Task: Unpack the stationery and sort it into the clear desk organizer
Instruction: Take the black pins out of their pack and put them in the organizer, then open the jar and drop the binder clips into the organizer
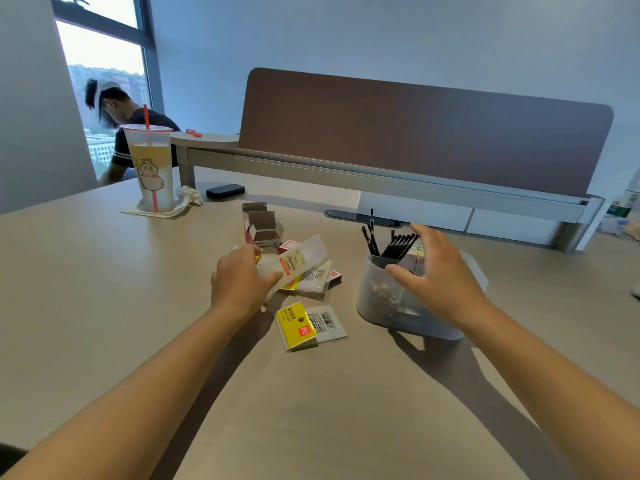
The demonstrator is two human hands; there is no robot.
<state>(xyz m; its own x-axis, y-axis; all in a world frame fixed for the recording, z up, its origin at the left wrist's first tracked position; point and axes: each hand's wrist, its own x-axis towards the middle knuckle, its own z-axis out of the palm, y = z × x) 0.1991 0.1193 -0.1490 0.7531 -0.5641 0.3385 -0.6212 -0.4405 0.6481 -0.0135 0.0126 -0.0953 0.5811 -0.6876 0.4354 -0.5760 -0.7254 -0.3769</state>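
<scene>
While the left hand [239, 284] grips a translucent plastic packet [294, 261] at mid-frame, its fingers curled round it, the right hand [438, 277] hovers with fingers spread and relaxed over the clear desk organizer [381, 303] at centre right, where black pens [398, 242] stand. Below the packet, a yellow sticky-note pack [299, 327] lies on the bench [104, 306]; an iced drink cup [150, 168] stands upper left.

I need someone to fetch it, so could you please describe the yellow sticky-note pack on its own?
Start at the clear desk organizer holding black pens. Just to its left, on the table, lies the yellow sticky-note pack. Unlike the packaging pile behind it, it lies alone, nearest the person.
</scene>
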